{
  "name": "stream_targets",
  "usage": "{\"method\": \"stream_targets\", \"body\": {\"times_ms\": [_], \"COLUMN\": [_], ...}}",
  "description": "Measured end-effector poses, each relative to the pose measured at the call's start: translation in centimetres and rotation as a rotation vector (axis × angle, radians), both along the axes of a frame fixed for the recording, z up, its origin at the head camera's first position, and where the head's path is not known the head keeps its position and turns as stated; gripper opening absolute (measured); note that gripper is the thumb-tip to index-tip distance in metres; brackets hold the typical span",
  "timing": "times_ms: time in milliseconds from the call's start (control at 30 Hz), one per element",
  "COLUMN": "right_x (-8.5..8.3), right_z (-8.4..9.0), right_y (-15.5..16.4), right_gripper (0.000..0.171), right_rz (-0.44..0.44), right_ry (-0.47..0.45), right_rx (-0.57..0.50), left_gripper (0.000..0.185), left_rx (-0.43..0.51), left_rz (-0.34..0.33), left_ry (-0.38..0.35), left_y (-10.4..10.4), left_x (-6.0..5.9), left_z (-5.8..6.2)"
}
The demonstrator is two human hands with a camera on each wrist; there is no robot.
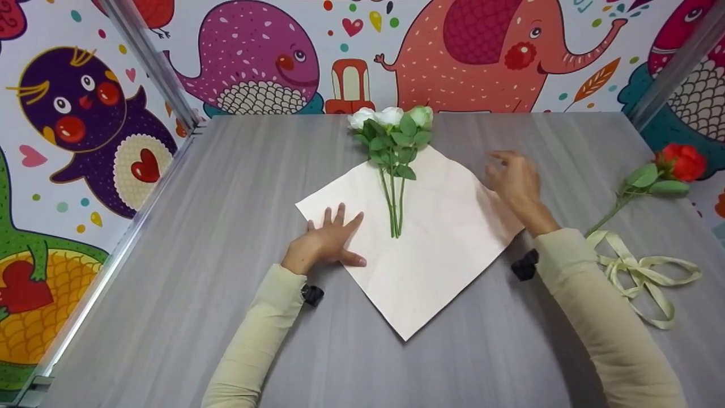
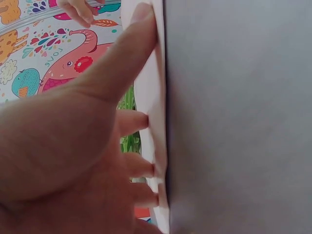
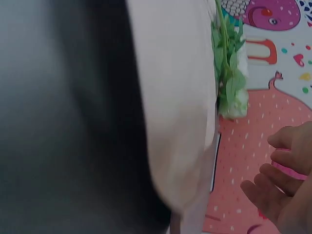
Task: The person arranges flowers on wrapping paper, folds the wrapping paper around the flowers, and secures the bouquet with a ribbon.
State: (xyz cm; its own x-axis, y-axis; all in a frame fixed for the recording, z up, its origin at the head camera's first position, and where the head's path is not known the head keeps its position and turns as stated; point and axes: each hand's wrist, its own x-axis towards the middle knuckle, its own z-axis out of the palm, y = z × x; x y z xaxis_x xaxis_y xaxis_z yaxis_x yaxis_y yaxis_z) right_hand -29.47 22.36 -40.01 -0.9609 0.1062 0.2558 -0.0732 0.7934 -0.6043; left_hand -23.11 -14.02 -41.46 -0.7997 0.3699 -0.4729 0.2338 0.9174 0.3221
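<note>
A pale pink sheet of wrapping paper (image 1: 436, 272) lies cornerwise on the table, one corner pointing toward me. On its upper part rest three artificial roses (image 1: 391, 136), two white and one greenish, their green stems pointing down the sheet. My left hand (image 1: 328, 238) rests with spread fingers on the paper's left edge; in the left wrist view its thumb (image 2: 134, 41) lies along that edge. Raised over the right side of the sheet, my right hand (image 1: 515, 178) has loosely bent fingers with nothing between them. The right wrist view shows that hand (image 3: 287, 175) apart from the paper.
To the right lies a red artificial rose (image 1: 679, 162) with a green stem. Nearer me, a loosely looped pale yellow ribbon (image 1: 640, 272) lies beside my right forearm. Cartoon-printed panels (image 1: 357, 45) border the grey table (image 1: 170, 317), with a metal rail (image 1: 102, 300) along the left.
</note>
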Motion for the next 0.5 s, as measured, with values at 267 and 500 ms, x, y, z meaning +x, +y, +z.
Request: {"method": "stream_targets", "body": {"times_ms": [267, 500], "right_x": [0.9, 2.0], "right_z": [0.2, 0.5], "right_y": [4.6, 8.1], "right_gripper": [0.035, 0.037], "right_rz": [-0.062, -0.142], "right_ry": [0.123, 0.086], "right_rx": [0.067, 0.063], "left_gripper": [0.105, 0.105], "left_rx": [0.012, 0.016], "left_rz": [-0.004, -0.007], "left_ry": [-0.003, -0.013], "left_y": [0.0, 0.0], "left_x": [0.0, 0.0], "left_z": [0.0, 0.1]}}
